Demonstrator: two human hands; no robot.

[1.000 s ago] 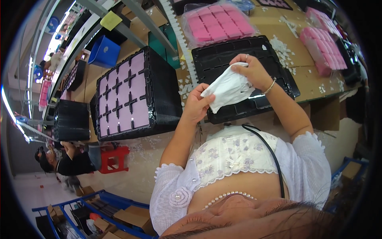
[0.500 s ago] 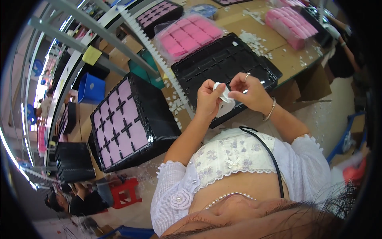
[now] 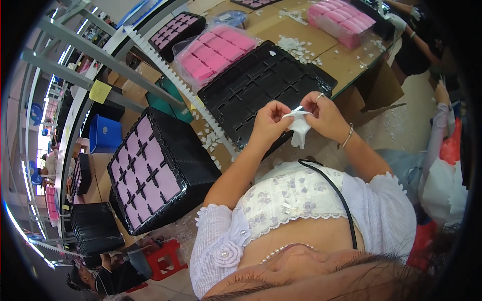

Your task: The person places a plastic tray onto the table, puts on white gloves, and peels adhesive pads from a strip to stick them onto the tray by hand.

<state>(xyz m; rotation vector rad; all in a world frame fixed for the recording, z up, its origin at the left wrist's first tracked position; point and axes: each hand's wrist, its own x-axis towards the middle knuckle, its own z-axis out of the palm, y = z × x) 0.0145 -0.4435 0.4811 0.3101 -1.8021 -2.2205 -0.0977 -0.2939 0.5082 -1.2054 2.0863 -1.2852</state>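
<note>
A small, soft white piece [image 3: 299, 129], thin like cloth or film, hangs between my two hands; its exact kind is unclear. My left hand [image 3: 271, 123] pinches its upper left corner between thumb and fingers. On the other side, my right hand [image 3: 329, 118], with a ring and a bracelet, grips its upper right part. Both hands hover over the near right edge of a flat black plastic tray [image 3: 241, 103] with cross-shaped ridges. A tiny white scrap lies near that tray's far edge.
Left stands a tall stack of black trays [image 3: 193, 170] topped with mauve pads. Beyond the flat tray sits a bagged pink foam block [image 3: 216, 52]; another pink block [image 3: 341, 22] lies far right. White scraps [image 3: 296, 47] litter the cardboard. Grey metal posts [image 3: 135, 75] rise at left. Other people work nearby.
The white piece, bunched at my left fingers before, now hangs spread between both hands. My right hand has closed on it. The view has shifted, and another person shows at right.
</note>
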